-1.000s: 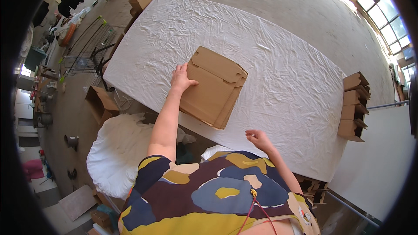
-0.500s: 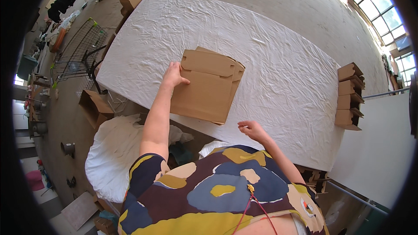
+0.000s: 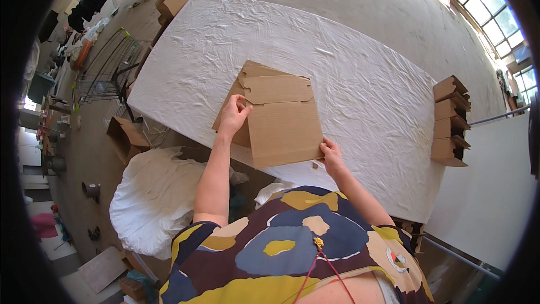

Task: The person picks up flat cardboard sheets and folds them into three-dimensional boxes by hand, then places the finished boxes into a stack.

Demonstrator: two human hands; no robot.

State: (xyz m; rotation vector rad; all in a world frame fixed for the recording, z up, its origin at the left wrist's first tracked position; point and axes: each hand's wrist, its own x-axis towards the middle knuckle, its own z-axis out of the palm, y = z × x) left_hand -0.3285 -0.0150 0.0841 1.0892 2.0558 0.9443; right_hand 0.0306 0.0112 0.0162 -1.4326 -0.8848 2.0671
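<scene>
Flat cardboard box (image 3: 284,129), askew over more flat cardboard (image 3: 242,136) on the white-covered worktop (image 3: 382,118).
Left hand (image 3: 234,116) pinches its left edge, right hand (image 3: 332,155) its lower right corner; probably light, fairly stiff, apt to bend at creases, so opposite edges seem the surest hold.

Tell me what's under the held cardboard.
More flat cardboard shows past its left and top edges. The held cardboard covers the rest; layers can't be counted.
</scene>
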